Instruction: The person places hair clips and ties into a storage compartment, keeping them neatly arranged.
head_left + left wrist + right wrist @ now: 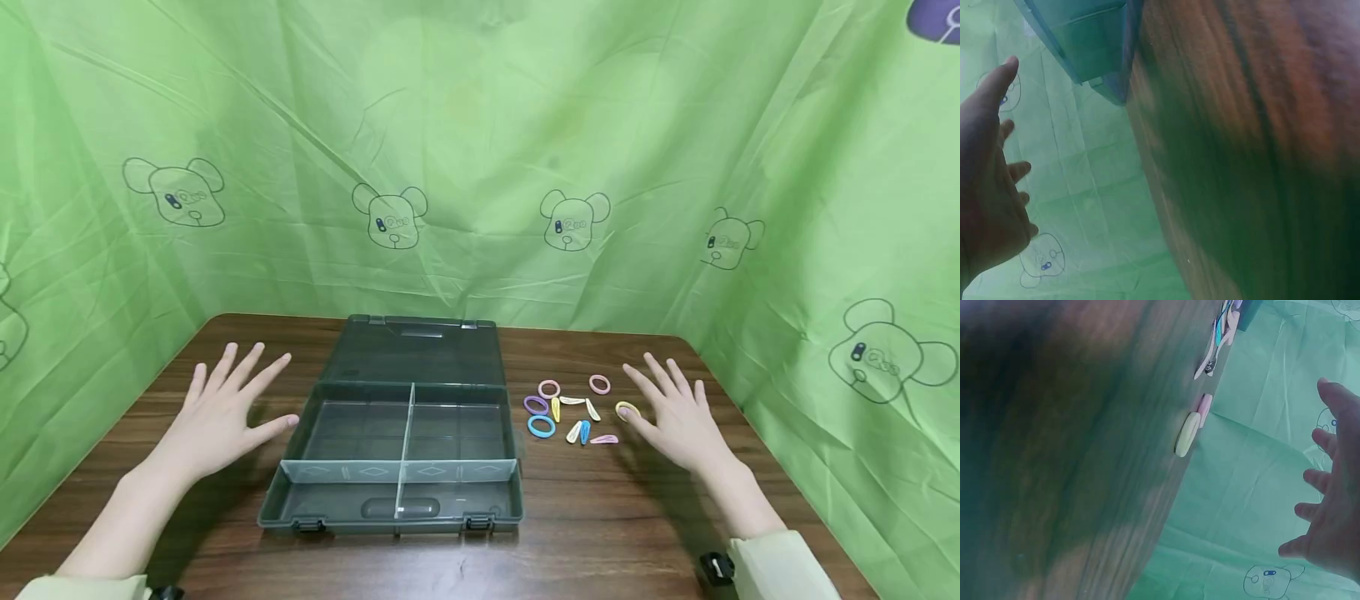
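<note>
My left hand (pixel 217 421) hovers over the table left of a dark translucent organizer box (pixel 315 492), its fingers spread and holding nothing. Fingers apart, my right hand (pixel 678 421) is above the table at the right, and its thumb overlaps a yellow hair tie (pixel 622 406) in the head view. Between box and right hand lie a blue hair tie (pixel 529 427), a purple hair tie (pixel 527 407) and two pink ones. Several snap hair clips are scattered among them, including a yellow clip (pixel 556 409), a blue clip (pixel 585 432) and a pink clip (pixel 604 439).
The box lid (pixel 420 354) is folded back toward the rear. Pale dividers (pixel 360 472) split the box into compartments. Two latches (pixel 478 523) face the front edge. Green cloth (pixel 480 125) with bear drawings surrounds the brown wooden table (pixel 585 542) at the back and sides.
</note>
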`<state>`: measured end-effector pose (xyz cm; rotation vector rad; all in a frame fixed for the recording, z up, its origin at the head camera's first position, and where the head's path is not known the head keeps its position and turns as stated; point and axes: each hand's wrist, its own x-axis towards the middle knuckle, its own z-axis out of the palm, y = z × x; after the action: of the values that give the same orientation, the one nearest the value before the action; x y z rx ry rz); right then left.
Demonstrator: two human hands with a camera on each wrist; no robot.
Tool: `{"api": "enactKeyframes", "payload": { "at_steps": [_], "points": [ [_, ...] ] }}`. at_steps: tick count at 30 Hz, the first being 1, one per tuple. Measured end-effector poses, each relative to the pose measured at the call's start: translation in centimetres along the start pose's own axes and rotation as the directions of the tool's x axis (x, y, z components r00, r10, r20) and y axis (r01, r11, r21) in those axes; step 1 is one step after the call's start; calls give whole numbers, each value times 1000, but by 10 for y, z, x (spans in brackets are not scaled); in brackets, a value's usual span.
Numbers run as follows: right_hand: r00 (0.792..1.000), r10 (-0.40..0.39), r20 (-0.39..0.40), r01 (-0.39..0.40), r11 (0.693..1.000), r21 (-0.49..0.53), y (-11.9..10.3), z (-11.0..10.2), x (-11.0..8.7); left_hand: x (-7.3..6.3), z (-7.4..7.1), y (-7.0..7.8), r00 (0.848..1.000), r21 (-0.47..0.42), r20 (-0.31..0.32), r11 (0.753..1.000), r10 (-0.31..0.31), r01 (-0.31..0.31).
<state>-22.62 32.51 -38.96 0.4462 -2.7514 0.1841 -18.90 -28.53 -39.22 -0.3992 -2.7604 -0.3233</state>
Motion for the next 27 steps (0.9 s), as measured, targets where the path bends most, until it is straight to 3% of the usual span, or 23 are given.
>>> {"api": "enactKeyframes", "payload": {
  "at_steps": [7,12,15,22,27],
  "points": [
    [997,-81,12,80,996,37,-10,7,20,17,9,-5,998,-206,55,978,36,-24],
    [989,-149,17,147,984,96,-18,16,34,29,17,-11,994,-346,64,936,92,-64],
    [981,-190,33,183,972,148,-23,21,42,31,20,-15,990,-408,100,912,95,-47],
    [947,-295,128,229,897,378,-40,29,54,31,29,-22,972,-526,222,849,75,55],
    [908,-403,118,322,849,420,-52,40,61,32,37,-28,960,-609,242,793,142,36]
  ]
}}
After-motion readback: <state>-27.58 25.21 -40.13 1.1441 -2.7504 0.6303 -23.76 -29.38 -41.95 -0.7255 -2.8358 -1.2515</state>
